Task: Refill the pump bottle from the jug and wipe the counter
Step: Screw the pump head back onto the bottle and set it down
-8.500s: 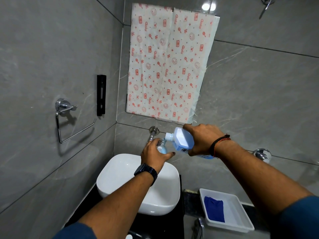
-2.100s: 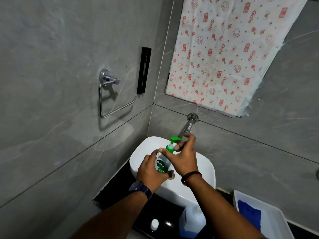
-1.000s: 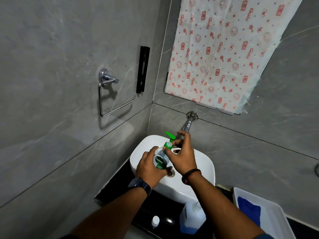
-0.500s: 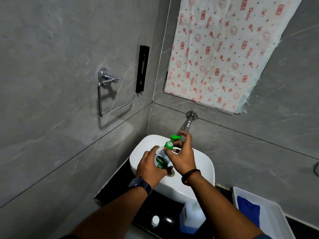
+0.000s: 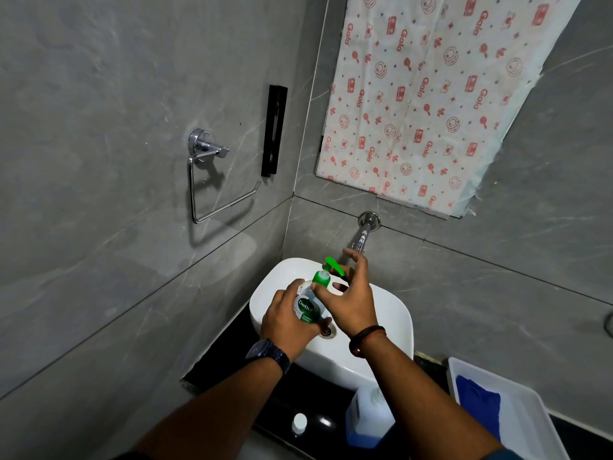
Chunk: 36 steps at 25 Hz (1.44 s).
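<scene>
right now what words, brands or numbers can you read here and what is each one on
"Dettol": on the label of the pump bottle held in the left hand.
"Gala": printed many times in red on the sheet on the wall.
Small print under "Dettol": too blurred to read.
Jug, cap, tray: no readable text.

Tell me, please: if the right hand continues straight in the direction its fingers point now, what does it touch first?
Probably the chrome tap spout: the right hand has its fingertips pointing up toward it, just short of it. Depth is unclear, so it may pass beside.
</scene>
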{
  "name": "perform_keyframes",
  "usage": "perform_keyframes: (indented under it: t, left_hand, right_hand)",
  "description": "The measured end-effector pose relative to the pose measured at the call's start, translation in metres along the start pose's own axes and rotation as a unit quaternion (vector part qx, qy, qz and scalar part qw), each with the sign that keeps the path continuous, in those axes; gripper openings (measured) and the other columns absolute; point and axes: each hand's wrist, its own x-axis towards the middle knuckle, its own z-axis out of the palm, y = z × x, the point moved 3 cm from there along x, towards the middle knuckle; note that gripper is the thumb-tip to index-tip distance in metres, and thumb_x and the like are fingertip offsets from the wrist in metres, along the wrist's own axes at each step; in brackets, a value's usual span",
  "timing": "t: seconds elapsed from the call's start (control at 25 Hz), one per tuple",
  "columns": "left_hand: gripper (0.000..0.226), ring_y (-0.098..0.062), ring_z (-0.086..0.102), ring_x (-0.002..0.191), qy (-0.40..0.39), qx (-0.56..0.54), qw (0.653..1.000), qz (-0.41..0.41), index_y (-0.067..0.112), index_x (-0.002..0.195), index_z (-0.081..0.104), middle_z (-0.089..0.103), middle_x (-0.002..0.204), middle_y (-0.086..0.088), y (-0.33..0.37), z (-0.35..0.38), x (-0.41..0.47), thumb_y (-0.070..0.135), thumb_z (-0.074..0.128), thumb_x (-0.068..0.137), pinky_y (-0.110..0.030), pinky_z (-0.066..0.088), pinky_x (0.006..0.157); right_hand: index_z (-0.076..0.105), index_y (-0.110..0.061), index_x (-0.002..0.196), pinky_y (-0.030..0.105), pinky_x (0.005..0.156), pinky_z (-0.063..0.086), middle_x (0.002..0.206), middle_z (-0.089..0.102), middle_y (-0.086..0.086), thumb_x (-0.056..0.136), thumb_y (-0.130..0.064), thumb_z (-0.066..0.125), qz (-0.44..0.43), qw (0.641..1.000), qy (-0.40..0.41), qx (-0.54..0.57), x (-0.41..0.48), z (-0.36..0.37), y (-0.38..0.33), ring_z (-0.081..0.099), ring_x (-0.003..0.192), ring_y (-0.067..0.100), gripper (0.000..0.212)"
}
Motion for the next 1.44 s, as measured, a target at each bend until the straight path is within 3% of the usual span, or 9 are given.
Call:
perform_keyframes:
  t: [0.08,0.2,0.32,0.44,0.6,0.8,0.96,1.2,1.44]
  left_hand:
    - [0.087,-0.020,0.058,0.099,0.004,0.001,1.000,-0.006,0.038,0.123,0.041,0.057,0.110,0.001,-0.001,-0.001,0.001,0.043,0.083,0.047,-0.029,0.051,0.079]
    - [0.087,-0.018,0.058,0.097,-0.006,-0.005,1.000,0.004,0.041,0.122,0.041,0.057,0.108,0.003,0.000,-0.001,0.000,0.044,0.082,0.045,-0.028,0.051,0.077]
    - [0.088,-0.018,0.059,0.098,-0.006,-0.008,1.000,0.006,0.042,0.123,0.039,0.057,0.108,0.004,-0.001,0.000,0.000,0.042,0.082,0.046,-0.023,0.047,0.077]
    - [0.090,-0.020,0.058,0.099,-0.002,-0.003,1.000,-0.002,0.039,0.124,0.040,0.057,0.111,0.001,-0.003,-0.001,0.000,0.045,0.083,0.045,-0.029,0.051,0.080]
    - [0.087,-0.021,0.059,0.097,0.006,-0.002,1.000,0.003,0.040,0.122,0.041,0.058,0.108,0.001,-0.003,-0.002,-0.001,0.041,0.082,0.046,-0.031,0.052,0.079]
    - [0.083,-0.020,0.059,0.097,0.008,-0.006,1.000,0.006,0.038,0.122,0.044,0.059,0.107,0.001,-0.003,-0.003,-0.001,0.036,0.084,0.049,-0.033,0.054,0.078]
    - [0.082,-0.022,0.060,0.094,0.016,-0.003,1.000,0.003,0.034,0.123,0.044,0.057,0.105,-0.002,-0.005,-0.005,-0.002,0.036,0.084,0.051,-0.035,0.055,0.074]
    - [0.079,-0.020,0.059,0.096,0.030,-0.018,0.999,-0.006,0.032,0.121,0.046,0.058,0.108,0.000,-0.018,-0.010,0.000,0.033,0.084,0.051,-0.031,0.053,0.076]
    - [0.079,-0.027,0.061,0.096,0.085,-0.013,0.993,-0.085,0.026,0.117,0.053,0.066,0.109,-0.002,-0.082,-0.029,-0.006,0.043,0.086,0.047,-0.039,0.053,0.080]
  right_hand:
    - [0.039,-0.032,0.120,0.016,0.082,0.048,0.102,0.063,-0.014,0.073,-0.006,0.076,-0.007,1.000,-0.003,-0.005,0.000,0.000,0.001,0.060,0.099,0.003,0.066]
    - [0.040,-0.031,0.114,0.018,0.077,0.051,0.095,0.061,-0.013,0.070,-0.014,0.081,-0.009,0.999,0.025,-0.022,-0.001,0.001,-0.001,0.062,0.089,0.005,0.063]
    - [0.041,-0.030,0.120,0.020,0.085,0.050,0.104,0.062,-0.009,0.071,-0.011,0.078,-0.014,1.000,0.005,0.000,-0.002,0.001,0.000,0.061,0.098,0.005,0.065]
    - [0.041,-0.030,0.124,0.028,0.089,0.052,0.103,0.067,-0.005,0.075,-0.002,0.073,-0.011,1.000,-0.017,0.018,-0.001,0.000,0.001,0.065,0.097,0.010,0.065]
    - [0.044,-0.035,0.110,0.032,0.082,0.056,0.090,0.071,-0.001,0.067,-0.010,0.083,0.016,1.000,0.027,-0.004,-0.001,0.002,0.001,0.068,0.085,0.008,0.063]
    - [0.038,-0.033,0.095,0.026,0.072,0.055,0.088,0.071,0.000,0.063,-0.019,0.086,0.027,0.997,0.061,-0.037,-0.005,0.008,-0.002,0.067,0.076,0.002,0.059]
    - [0.033,-0.033,0.084,0.010,0.059,0.047,0.081,0.069,-0.001,0.063,-0.015,0.086,0.029,0.995,0.091,-0.041,-0.004,0.016,-0.002,0.065,0.073,-0.006,0.060]
    - [0.037,-0.028,0.088,0.031,0.073,0.057,0.085,0.070,0.003,0.063,-0.013,0.086,0.032,0.998,0.045,-0.020,-0.003,0.029,0.004,0.068,0.081,0.007,0.057]
    - [0.046,-0.024,0.089,0.035,0.076,0.052,0.093,0.064,-0.007,0.074,-0.033,0.076,0.055,0.996,0.049,-0.057,-0.029,0.054,0.055,0.062,0.087,0.011,0.035]
